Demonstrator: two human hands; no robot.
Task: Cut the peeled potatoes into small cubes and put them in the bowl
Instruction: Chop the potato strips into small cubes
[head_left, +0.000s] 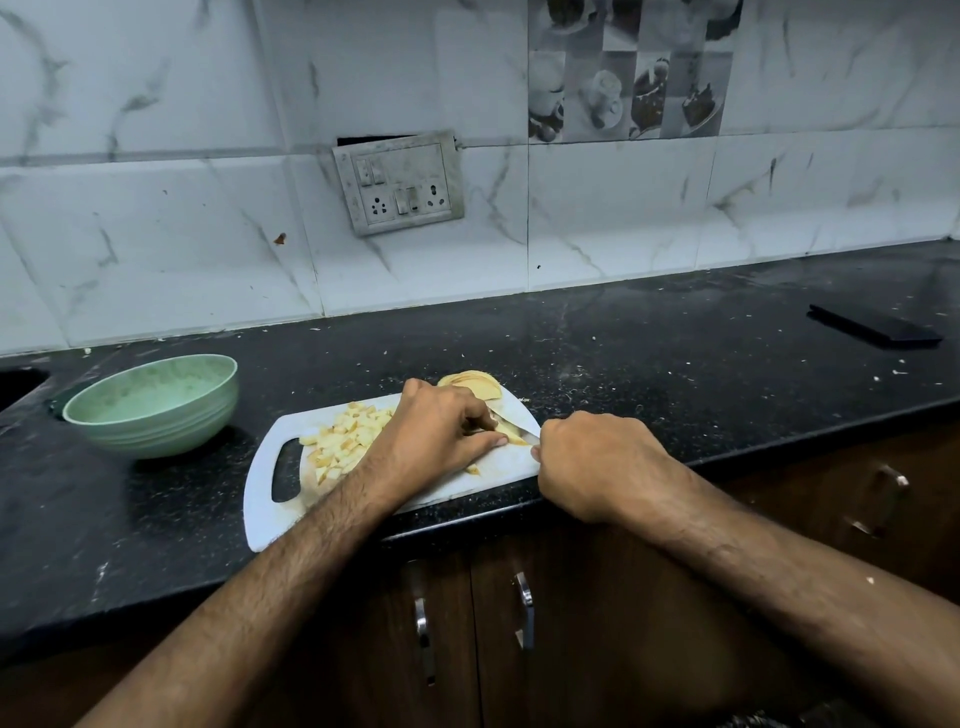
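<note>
While the left hand (439, 434) pins potato slices (511, 434) on the cutting board (270, 514) — fingers curled over them — the right hand (597, 462) grips the knife (514, 422).

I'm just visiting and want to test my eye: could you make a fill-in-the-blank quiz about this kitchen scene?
1. The green bowl holds ____ potato cubes.
2. The pile of potato cubes lies on the white ____.
3. The right hand grips the ____.
4. The left hand steadies a potato slice under the ____.

Missing words: no; cutting board; knife; blade
</note>
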